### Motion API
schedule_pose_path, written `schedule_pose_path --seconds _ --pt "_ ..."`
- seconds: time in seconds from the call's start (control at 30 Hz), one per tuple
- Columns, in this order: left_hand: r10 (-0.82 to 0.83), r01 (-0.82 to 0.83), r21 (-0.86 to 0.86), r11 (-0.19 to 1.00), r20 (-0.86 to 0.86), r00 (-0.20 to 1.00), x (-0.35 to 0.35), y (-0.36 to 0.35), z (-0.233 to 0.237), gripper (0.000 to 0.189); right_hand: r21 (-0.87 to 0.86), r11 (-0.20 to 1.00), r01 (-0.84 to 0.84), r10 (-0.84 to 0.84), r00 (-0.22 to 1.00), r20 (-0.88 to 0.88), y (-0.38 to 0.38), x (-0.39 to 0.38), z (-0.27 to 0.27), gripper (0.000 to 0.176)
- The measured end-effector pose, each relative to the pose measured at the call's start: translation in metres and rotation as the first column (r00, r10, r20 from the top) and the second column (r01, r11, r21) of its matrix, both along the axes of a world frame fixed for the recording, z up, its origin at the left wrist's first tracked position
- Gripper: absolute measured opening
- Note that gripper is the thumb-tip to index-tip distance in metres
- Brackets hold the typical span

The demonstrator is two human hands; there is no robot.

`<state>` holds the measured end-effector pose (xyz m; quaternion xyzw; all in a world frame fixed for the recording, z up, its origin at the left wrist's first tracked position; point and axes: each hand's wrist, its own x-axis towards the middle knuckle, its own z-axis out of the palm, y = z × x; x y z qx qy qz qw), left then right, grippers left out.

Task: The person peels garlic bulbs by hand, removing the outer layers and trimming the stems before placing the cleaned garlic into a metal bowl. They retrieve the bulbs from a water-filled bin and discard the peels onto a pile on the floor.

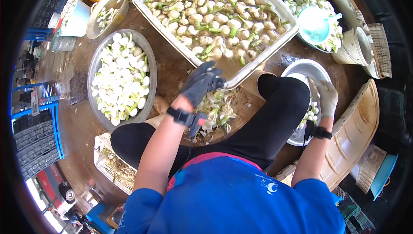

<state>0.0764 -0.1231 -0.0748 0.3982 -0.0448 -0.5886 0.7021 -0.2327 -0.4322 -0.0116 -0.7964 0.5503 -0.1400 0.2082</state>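
My left hand [200, 82], in a dark glove, rests at the near corner of a large rectangular metal tray [142, 2] filled with unpeeled spring onion bulbs [215, 16]; its fingers curl around the tray's rim. My right hand [327, 98], in a pale glove, grips the right rim of a round metal bowl [307, 68] beside my right knee, with a few peeled bulbs in it. Both wrists wear black bands. A heap of onion peelings [217, 111] lies on the ground between my knees.
A round metal basin [95, 68] of peeled white bulbs sits at left. A second bowl of bulbs with a turquoise scoop [314, 23] stands at upper right. A white crate [105, 158] lies under my left leg, a tan basket [357, 135] at right.
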Motion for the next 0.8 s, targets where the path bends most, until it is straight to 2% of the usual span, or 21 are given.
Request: schedule_pose_path --seconds 0.03,0.07,0.1,0.17,0.2,0.23,0.27,0.3,0.33,0.37,0.4,0.43,0.5,0.53,0.57,0.6,0.63,0.7,0.73,0.77,0.8 --pt "-0.085 -0.01 0.252 0.968 0.364 0.928 0.003 -0.024 -0.009 0.054 0.002 1.0 -0.003 0.003 1.0 0.0 -0.001 -0.01 -0.008 0.03" --pt "-0.249 -0.11 0.467 0.878 0.64 0.726 0.01 -0.045 -0.019 0.056 0.015 0.999 0.043 -0.043 0.999 -0.011 -0.002 -0.021 -0.016 0.031" --pt "-0.487 -0.242 0.498 0.833 0.867 0.108 0.02 -0.062 -0.03 0.066 0.029 0.995 0.094 -0.093 0.995 -0.025 -0.002 -0.03 -0.021 0.031" --pt "-0.558 -0.215 0.573 0.791 0.819 0.13 0.046 -0.095 -0.071 0.068 0.049 0.989 0.137 -0.14 0.988 0.067 0.006 -0.035 -0.019 0.033" --pt "-0.771 -0.067 0.775 0.629 0.609 -0.187 0.055 -0.115 -0.064 0.063 0.088 0.985 0.15 -0.164 0.969 0.185 0.013 -0.031 -0.012 0.032" --pt "-0.795 -0.014 0.924 0.382 0.321 -0.514 0.062 -0.132 -0.056 0.057 0.127 0.979 0.159 -0.191 0.935 0.3 0.021 -0.026 -0.003 0.031" --pt "-0.636 -0.067 0.948 0.31 0.154 -0.756 0.062 -0.146 -0.063 0.043 0.18 0.968 0.173 -0.225 0.914 0.337 0.029 -0.016 0.01 0.028" --pt "-0.551 -0.05 0.919 0.392 0.19 -0.812 0.075 -0.147 -0.103 0.038 0.177 0.966 0.189 -0.239 0.913 0.33 0.038 -0.006 0.023 0.028" --pt "-0.826 -0.004 0.923 0.386 0.344 -0.447 0.076 -0.149 -0.107 0.04 0.183 0.971 0.157 -0.22 0.886 0.408 0.047 0.005 0.035 0.027" --pt "-0.919 0.04 0.918 0.394 0.393 0.023 0.076 -0.151 -0.107 0.043 0.185 0.975 0.122 -0.198 0.852 0.485 0.055 0.016 0.044 0.026" --pt "-0.95 0.111 0.95 0.293 0.302 -0.081 0.072 -0.147 -0.077 0.056 0.168 0.984 0.055 -0.137 0.839 0.527 0.061 0.026 0.05 0.024" --pt "-0.949 0.113 0.949 0.293 0.303 -0.085 0.074 -0.147 -0.078 0.056 0.146 0.989 -0.016 -0.07 0.819 0.569 0.067 0.036 0.055 0.023" --pt "-0.922 0.139 0.911 0.388 0.384 0.058 0.081 -0.144 -0.08 0.067 0.13 0.984 -0.123 0.038 0.856 0.516 0.082 0.062 0.065 0.022" --pt "-0.839 0.212 0.819 0.533 0.48 0.256 0.08 -0.135 -0.068 0.069 0.118 0.969 -0.217 0.132 0.858 0.496 0.09 0.076 0.067 0.022" --pt "-0.727 0.195 0.759 0.621 0.467 0.503 0.072 -0.128 -0.041 0.055 0.134 0.944 -0.301 0.172 0.796 0.58 0.096 0.085 0.05 0.022" --pt "-0.527 0.213 0.624 0.752 0.375 0.762 0.066 -0.115 -0.017 0.048 0.202 0.9 -0.386 0.187 0.761 0.621 0.107 0.1 0.047 0.02" --pt "-0.289 0.162 0.478 0.863 0.205 0.935 0.06 -0.1 -0.001 0.042 0.181 0.861 -0.475 0.243 0.698 0.673 0.117 0.114 0.039 0.018" --pt "-0.277 0.139 0.246 0.959 0.716 0.641 0.053 -0.059 0.006 0.029 0.155 0.822 -0.548 0.338 0.689 0.641 0.137 0.139 0.03 0.015" --pt "-0.303 0.091 0.29 0.953 0.874 0.379 0.038 -0.046 0.043 0.035 0.129 0.813 -0.568 0.361 0.666 0.653 0.147 0.15 0.029 0.014" --pt "-0.148 -0.016 0.169 0.986 0.905 0.399 0.027 -0.031 0.048 0.042 0.104 0.802 -0.589 0.386 0.642 0.662 0.157 0.16 0.029 0.014" --pt "-0.153 -0.073 0.187 0.98 0.932 0.328 0.02 -0.016 0.053 0.042 0.069 0.8 -0.596 0.395 0.61 0.687 0.168 0.169 0.031 0.013"
